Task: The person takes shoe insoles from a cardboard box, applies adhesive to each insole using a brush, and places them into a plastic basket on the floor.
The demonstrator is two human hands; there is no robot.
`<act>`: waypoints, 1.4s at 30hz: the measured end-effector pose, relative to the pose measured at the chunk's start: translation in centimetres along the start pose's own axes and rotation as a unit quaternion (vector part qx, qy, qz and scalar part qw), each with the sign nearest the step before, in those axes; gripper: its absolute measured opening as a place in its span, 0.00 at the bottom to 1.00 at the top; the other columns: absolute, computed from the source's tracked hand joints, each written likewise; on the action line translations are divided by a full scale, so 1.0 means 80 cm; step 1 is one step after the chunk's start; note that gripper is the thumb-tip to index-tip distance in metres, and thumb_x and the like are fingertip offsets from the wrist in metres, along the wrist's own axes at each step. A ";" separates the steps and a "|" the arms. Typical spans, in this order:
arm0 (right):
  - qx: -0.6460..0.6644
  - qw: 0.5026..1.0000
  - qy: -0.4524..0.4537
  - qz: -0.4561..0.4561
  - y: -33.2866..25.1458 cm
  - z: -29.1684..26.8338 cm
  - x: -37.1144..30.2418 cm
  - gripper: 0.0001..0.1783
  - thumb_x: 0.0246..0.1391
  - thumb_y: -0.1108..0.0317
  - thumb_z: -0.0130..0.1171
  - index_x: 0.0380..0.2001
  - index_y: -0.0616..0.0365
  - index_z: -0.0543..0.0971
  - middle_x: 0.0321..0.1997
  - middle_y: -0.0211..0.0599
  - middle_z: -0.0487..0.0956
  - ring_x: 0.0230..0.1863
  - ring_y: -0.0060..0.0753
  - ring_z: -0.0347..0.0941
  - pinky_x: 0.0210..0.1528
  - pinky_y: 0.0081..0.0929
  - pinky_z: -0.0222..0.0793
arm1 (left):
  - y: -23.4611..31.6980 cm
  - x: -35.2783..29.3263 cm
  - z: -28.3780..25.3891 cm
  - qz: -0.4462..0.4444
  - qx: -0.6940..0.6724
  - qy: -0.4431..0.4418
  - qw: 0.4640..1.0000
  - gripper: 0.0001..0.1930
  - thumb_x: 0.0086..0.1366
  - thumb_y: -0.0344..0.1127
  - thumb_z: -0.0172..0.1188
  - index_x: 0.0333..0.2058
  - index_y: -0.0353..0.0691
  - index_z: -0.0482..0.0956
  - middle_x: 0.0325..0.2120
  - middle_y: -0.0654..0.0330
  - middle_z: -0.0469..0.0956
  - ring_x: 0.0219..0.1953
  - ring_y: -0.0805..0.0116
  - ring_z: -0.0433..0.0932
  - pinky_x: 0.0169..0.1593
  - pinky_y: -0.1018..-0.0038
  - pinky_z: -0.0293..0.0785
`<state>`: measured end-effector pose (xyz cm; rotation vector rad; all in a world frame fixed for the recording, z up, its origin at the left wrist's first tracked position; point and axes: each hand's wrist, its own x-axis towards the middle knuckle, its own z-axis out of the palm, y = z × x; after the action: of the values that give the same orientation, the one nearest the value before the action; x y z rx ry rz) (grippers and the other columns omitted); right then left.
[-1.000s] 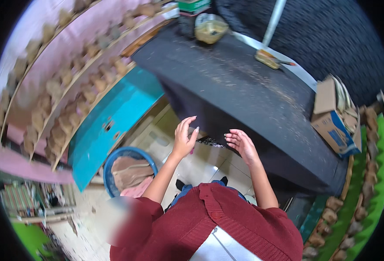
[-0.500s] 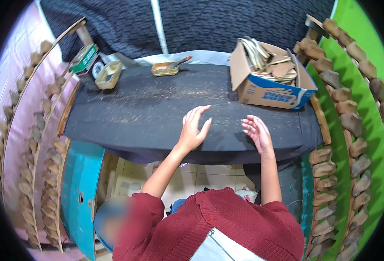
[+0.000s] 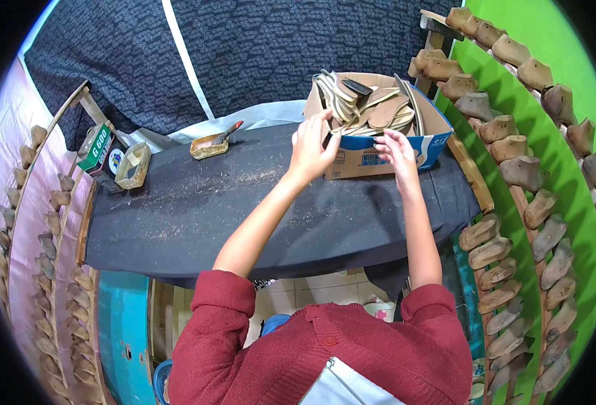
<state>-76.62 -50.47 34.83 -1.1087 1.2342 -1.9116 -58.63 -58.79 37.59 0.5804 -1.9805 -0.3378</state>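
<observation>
A brown and blue cardboard box (image 3: 362,164) stands at the right rear of the black-covered table. Flat, sole-shaped pieces, apparently shoe insoles (image 3: 387,113), are piled inside, with a dark piece (image 3: 357,87) on top. My left hand (image 3: 309,147) is at the box's near left edge, fingers up and thumb apart, holding nothing visible. In front of the box's near wall is my right hand (image 3: 399,154), its fingers loosely bent and spread, with nothing seen in it. Whether either hand touches the box or the pieces, I cannot tell.
Toward the back left lies a shallow tray (image 3: 210,148) with a brush (image 3: 231,129) resting in it. Farther left are a pale tub (image 3: 134,166) and a green and dark can (image 3: 99,152). Racks of shoe lasts (image 3: 492,251) flank the table (image 3: 196,216), which carries scattered crumbs.
Both hands have moved forward from over the table's front area to the box. The view has shifted toward the right, so the box now appears nearer the middle.
</observation>
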 end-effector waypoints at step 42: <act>0.148 0.981 0.029 0.125 -0.016 -0.009 0.136 0.18 0.48 0.56 0.50 0.38 0.54 0.64 0.31 0.37 0.73 0.27 0.21 0.68 0.25 0.17 0.65 | -0.013 0.132 0.034 -0.041 0.152 0.057 0.986 0.38 0.39 0.48 0.60 0.50 0.39 0.58 0.33 0.55 0.74 0.40 0.63 0.70 0.45 0.64 0.51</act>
<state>-82.42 -58.63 39.37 -0.7135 1.0233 -1.8685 -64.79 -65.36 43.83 0.8590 -1.9135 -0.0489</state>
